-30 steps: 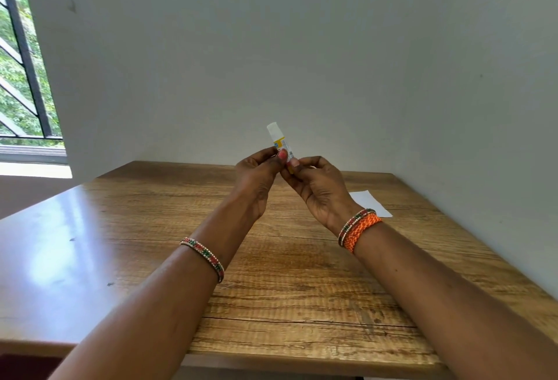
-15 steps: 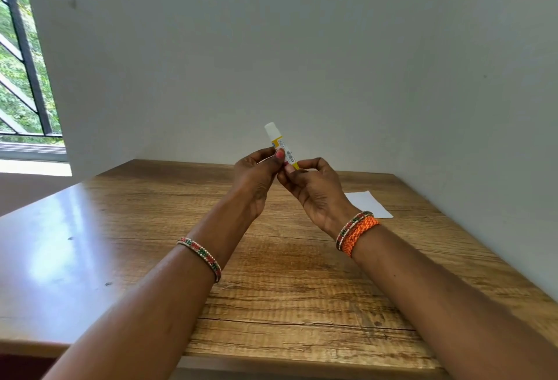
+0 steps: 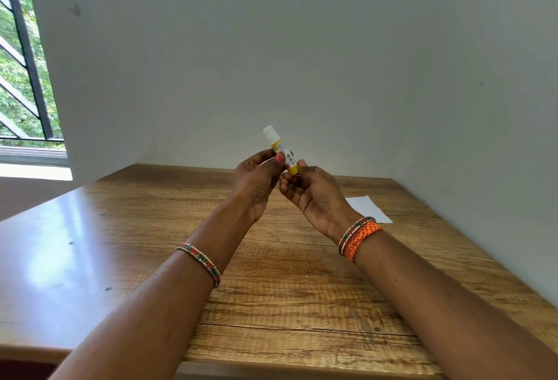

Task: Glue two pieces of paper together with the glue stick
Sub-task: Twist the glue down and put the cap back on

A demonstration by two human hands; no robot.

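A yellow glue stick (image 3: 282, 150) with a white cap on top is held up above the wooden table (image 3: 151, 243), tilted a little to the left. My left hand (image 3: 256, 180) pinches its labelled middle. My right hand (image 3: 311, 191) grips its lower end from the right. White paper (image 3: 367, 209) lies flat on the table at the far right, partly hidden behind my right wrist; I cannot tell whether it is one sheet or two.
Grey walls close the table in at the back and along the right side. A barred window (image 3: 21, 77) is at the far left. The table's front edge (image 3: 271, 364) runs just under my forearms.
More of the glue stick's yellow body shows above my fingers than a second ago. Both hands stay in nearly the same place.
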